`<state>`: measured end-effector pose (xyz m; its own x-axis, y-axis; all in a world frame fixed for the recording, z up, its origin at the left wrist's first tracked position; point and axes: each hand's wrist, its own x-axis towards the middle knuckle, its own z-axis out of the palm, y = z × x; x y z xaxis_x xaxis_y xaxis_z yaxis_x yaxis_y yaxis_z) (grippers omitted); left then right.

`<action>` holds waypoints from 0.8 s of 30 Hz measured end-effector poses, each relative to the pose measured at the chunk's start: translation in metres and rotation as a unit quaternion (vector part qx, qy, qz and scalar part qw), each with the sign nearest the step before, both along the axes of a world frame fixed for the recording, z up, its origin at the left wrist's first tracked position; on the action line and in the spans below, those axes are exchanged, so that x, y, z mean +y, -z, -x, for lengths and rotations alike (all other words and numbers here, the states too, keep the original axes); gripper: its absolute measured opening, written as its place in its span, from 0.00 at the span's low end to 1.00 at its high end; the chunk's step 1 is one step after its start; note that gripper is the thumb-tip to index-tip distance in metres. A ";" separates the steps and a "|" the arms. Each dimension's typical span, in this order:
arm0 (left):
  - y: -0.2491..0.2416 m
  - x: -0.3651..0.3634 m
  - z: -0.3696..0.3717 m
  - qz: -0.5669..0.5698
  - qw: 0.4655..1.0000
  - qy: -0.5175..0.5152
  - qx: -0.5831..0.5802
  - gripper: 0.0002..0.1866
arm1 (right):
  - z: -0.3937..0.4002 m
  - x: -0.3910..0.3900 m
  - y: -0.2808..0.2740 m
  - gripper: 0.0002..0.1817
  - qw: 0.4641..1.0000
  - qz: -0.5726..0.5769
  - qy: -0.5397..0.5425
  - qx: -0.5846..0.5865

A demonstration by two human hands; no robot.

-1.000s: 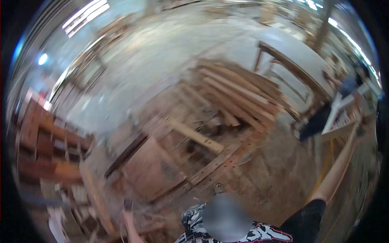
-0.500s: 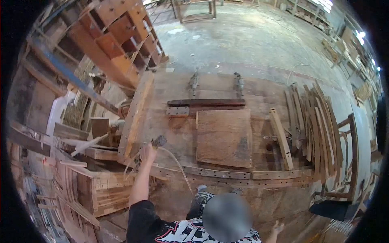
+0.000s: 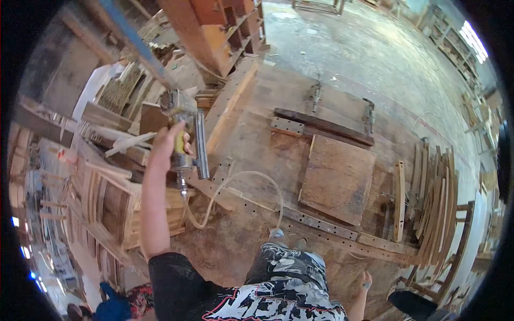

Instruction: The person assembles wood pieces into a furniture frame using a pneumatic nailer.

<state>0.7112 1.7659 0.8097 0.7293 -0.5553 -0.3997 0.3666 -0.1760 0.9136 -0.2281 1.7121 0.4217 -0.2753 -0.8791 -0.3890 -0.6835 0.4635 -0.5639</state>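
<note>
Nail gun (image 3: 187,112), seemingly | in left hand (image 3: 169,143) | pale hose (image 3: 247,173) attached

I squinted at the window (image 3: 474,41) high on the right, burnt out to white stripes, while the concrete floor (image 3: 369,51) near it shone pale green with a warmer yellow patch. Closer in, the wooden work surface (image 3: 274,90) lay in softer, browner light, and a thin shadow edged the square panel (image 3: 340,182). The upper left was dim; lower down that side, bluish-white glints (image 3: 32,275) flared at the rim. The air tool (image 3: 201,144) gave back a dull gleam. Toward the round black border, straight lines bowed and detail smeared.
</note>
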 end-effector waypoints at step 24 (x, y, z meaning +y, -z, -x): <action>0.140 0.199 0.067 -0.410 0.757 0.063 -0.505 0.31 | -0.163 -0.013 -0.043 0.16 0.983 0.169 -0.068 -0.003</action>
